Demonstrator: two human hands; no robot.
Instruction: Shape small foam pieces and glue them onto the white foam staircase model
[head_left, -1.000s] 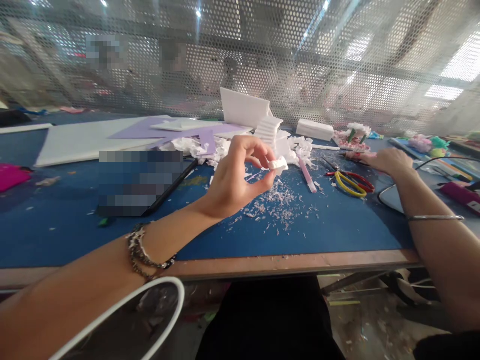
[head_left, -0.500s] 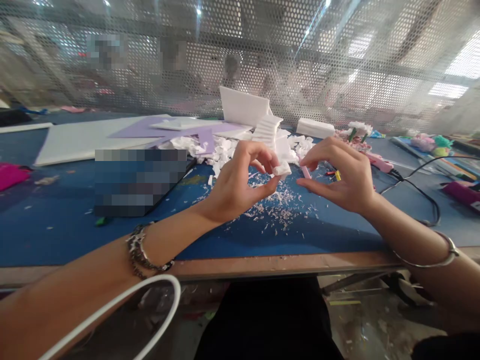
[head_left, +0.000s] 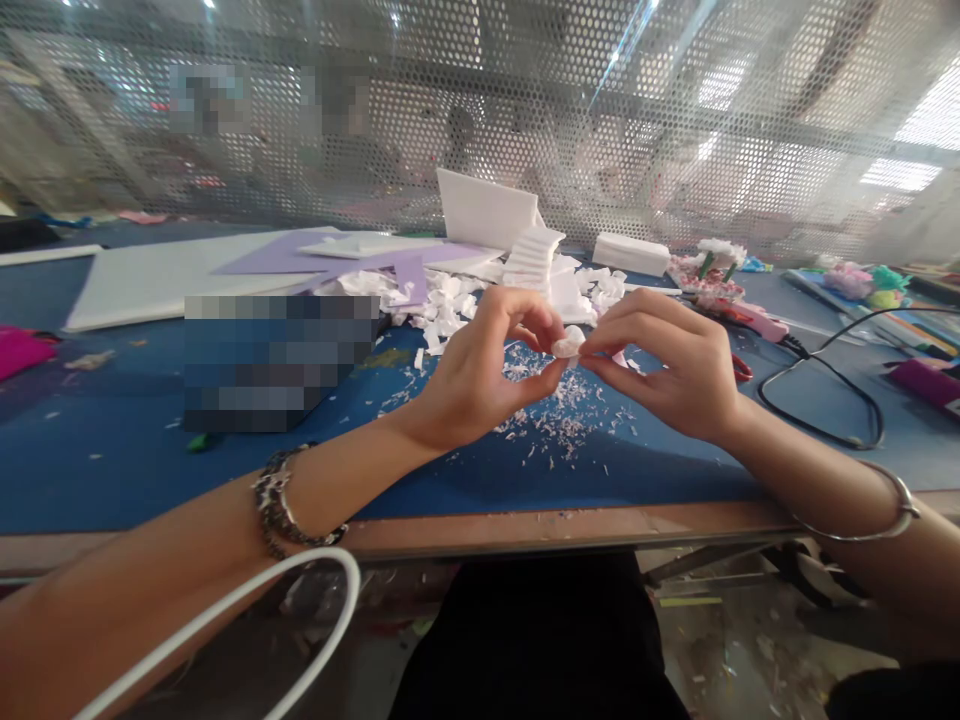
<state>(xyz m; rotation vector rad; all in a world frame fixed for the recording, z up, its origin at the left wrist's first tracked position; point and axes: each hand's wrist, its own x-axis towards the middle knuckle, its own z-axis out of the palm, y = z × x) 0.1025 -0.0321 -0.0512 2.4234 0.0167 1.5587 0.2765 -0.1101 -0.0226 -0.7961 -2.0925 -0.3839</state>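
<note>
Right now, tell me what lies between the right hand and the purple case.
Head view: a red handle near the right hand, then a black cable looped on the table.

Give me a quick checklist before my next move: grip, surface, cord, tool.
1. Left hand pinching the white piece: ok.
2. Right hand fingertips at its other side: ok.
3. Surface below free of shavings: not ok, they lie scattered.
4. Black cord away from the fingertips: ok.
5. Red handle fully in view: not ok, mostly behind the right hand.
6. Piece's far side sound: cannot tell, hidden.
</note>
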